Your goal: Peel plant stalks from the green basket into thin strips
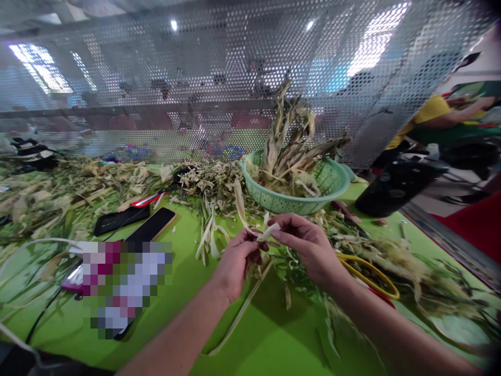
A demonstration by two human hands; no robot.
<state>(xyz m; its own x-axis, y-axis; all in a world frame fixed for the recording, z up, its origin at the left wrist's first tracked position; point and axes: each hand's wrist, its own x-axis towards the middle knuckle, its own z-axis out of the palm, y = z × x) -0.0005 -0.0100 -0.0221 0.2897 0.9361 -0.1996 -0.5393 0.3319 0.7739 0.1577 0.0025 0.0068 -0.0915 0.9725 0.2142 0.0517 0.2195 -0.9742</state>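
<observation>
Husk (269,231) in fingers (293,240) near basket rim (291,201)

Our bare left forearm (176,334) slants up from the bottom edge, left of centre, and our right forearm (383,318) reaches in from the lower right corner. Near the middle of the frame, our left hand (238,261) has its fingers curled under and its thumb on top. Just beside it and slightly higher, our right hand (307,243) points leftward, thumb and forefinger pinched together.
</observation>
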